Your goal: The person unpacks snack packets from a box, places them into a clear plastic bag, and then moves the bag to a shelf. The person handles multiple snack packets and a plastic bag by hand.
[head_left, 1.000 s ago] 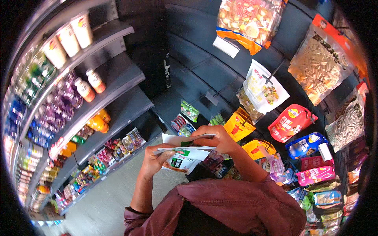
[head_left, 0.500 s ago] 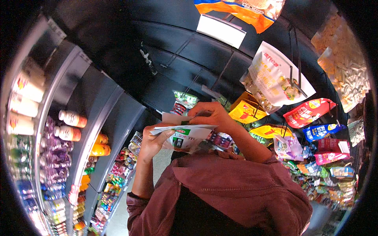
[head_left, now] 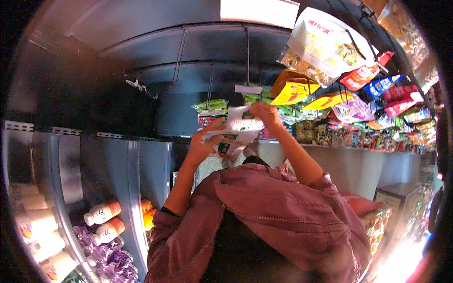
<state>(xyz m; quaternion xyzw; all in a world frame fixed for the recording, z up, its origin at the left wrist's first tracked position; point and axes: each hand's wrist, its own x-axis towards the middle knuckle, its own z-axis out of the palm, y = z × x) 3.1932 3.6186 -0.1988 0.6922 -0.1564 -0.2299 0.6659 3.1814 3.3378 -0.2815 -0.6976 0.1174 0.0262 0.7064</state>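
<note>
White packets with green and dark printing are between my hands, in front of the rack. My left hand [head_left: 206, 139] grips a lower packet [head_left: 241, 137] by its left edge, fingers closed over it. Above it stands another white packet [head_left: 243, 120], with my right hand [head_left: 265, 115] closed on its upper right edge. The two packets overlap, and I cannot tell how many there are in all. Just beyond my hands hang green-topped packets [head_left: 211, 107] on the rack hooks.
Yellow packets [head_left: 293, 93], a large white snack pouch [head_left: 325, 47] and red and blue bags hang at the upper right. To the left, shelves hold white-and-orange bottles [head_left: 104, 212] and purple packages [head_left: 111, 254]. Bare metal hooks [head_left: 179, 56] stick out of the dark back panel.
My view has turned, so the rack and shelves have shifted. The upper packet has come upright above the lower one. My right hand has moved to its upper right edge.
</note>
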